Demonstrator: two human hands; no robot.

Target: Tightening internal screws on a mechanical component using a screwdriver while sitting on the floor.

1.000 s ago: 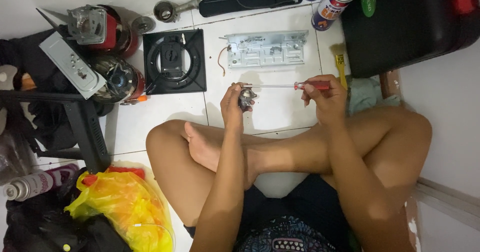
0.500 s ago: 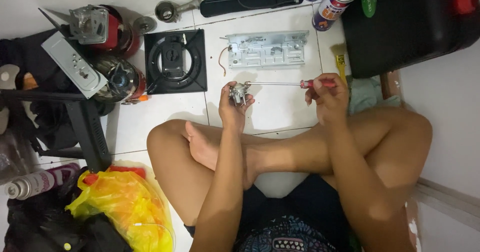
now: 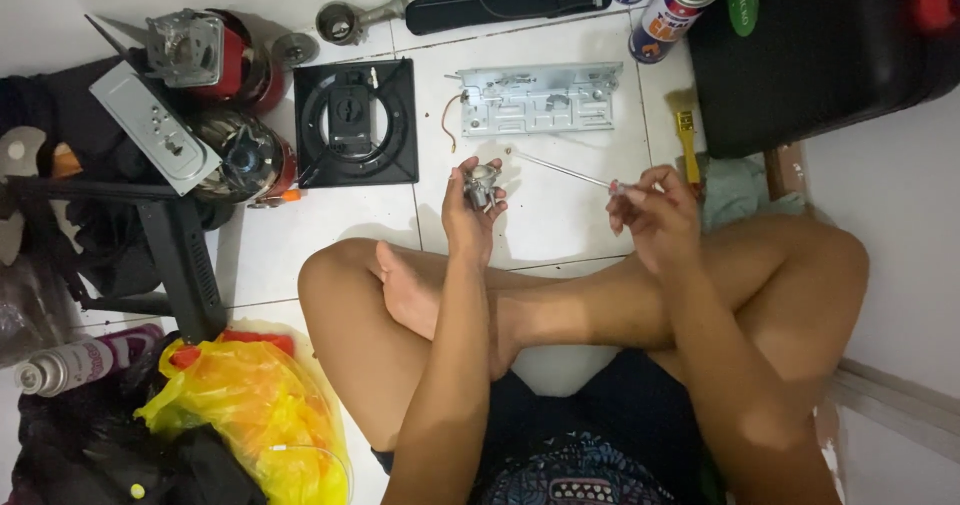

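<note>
Since the earlier pictures, the screwdriver (image 3: 570, 171) has drawn back from the small metal part (image 3: 480, 185): its thin shaft now slants away with the tip free in the air, no longer pointing level into the part.

Left hand (image 3: 472, 210) has its fingers closed around that part, a knobbly grey casting, dull and greasy-looking, held above the white tiled floor (image 3: 560, 225) just ahead of the crossed legs. Right hand (image 3: 652, 213) pinches the screwdriver near its handle, fingers curled shut on it; the handle itself is mostly hidden.

As a judgement, the work sits mid-way: the appliance is already stripped down, with its pieces spread toward the far edge of the floor, and the small part still looks to be under attention. Those pieces are a stamped, perforated steel plate (image 3: 540, 98), a square black frame with a ring opening (image 3: 355, 123), and glossy red cylindrical housings (image 3: 235, 60). Beside them stand spray cans (image 3: 675, 10).
</note>
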